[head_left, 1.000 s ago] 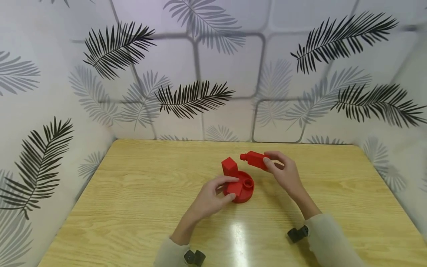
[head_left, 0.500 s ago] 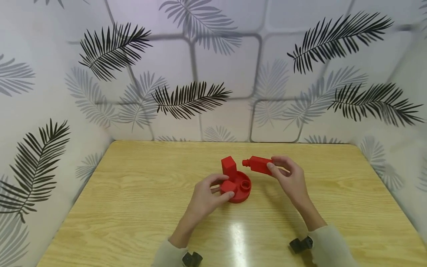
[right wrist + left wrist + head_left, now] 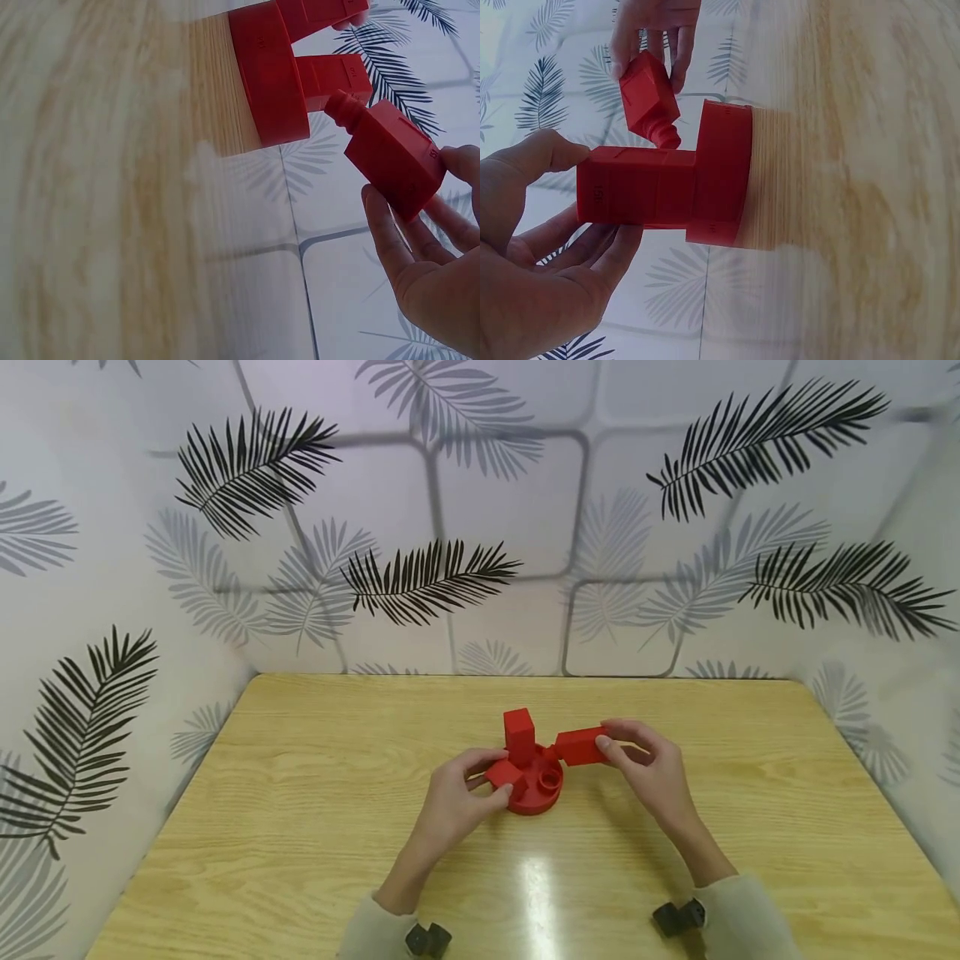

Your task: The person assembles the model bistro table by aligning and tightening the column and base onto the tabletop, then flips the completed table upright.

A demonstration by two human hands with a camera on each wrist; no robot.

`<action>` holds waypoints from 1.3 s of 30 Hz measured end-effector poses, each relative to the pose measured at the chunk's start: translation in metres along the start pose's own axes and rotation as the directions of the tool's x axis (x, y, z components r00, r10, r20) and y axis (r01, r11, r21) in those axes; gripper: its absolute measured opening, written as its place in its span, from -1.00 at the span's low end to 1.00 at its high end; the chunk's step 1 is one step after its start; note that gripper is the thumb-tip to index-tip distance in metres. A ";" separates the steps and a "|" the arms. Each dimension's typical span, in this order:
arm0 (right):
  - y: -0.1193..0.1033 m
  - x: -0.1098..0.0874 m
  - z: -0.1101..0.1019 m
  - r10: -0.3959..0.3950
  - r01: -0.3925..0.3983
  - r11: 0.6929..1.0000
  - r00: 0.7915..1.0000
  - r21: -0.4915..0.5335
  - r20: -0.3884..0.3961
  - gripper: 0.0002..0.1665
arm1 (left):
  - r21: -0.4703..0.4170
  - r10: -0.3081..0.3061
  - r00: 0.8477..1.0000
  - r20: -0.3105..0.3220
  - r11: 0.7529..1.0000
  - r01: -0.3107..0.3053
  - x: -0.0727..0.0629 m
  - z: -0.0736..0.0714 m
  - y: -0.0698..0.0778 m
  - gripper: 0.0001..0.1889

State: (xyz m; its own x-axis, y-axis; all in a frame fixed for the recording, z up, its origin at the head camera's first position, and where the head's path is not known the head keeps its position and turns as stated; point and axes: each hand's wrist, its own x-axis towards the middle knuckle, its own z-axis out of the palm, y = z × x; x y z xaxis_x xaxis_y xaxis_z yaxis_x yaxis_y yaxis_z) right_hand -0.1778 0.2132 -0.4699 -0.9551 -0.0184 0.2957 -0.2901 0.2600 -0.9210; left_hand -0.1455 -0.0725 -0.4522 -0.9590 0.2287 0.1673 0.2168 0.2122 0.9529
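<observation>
A round red base sits on the table, with a small raised ring socket on its right side. One red rectangular block stands upright at the base's back. My left hand pinches a second red block between thumb and fingers; it rises from the base at the near left. My right hand pinches a third red block by its far end. That block is tilted, its stepped round neck pointing down toward the base, close to the rim in the head view.
The light wood table runs back to a leaf-patterned wall covering, which also lines both sides. Small black devices are worn on both wrists, over pale sleeves.
My right hand has lowered its block, and the neck now tips down nearer the base. The block in my left hand has turned, and that hand has shifted slightly left.
</observation>
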 end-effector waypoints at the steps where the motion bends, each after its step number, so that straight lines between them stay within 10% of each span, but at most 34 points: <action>1: -0.001 -0.001 0.001 0.000 0.000 1.000 1.000 -0.006 0.008 -0.60 | -0.002 0.001 1.000 -0.002 1.000 -0.001 0.000 0.000 -0.001 -0.57; 39: -0.023 -0.009 0.024 -0.274 0.285 0.949 0.957 -0.138 0.091 -0.59 | -0.019 0.030 0.999 -0.016 0.999 -0.030 0.001 -0.005 -0.007 -0.57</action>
State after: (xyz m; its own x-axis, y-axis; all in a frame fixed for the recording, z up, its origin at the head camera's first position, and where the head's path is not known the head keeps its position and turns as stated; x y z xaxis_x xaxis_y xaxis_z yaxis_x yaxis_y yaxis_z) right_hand -0.1638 0.1841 -0.4579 -0.8403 -0.1772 0.5123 -0.5390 0.3749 -0.7543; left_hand -0.1488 -0.0781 -0.4574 -0.9549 0.2198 0.1997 0.2422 0.1871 0.9520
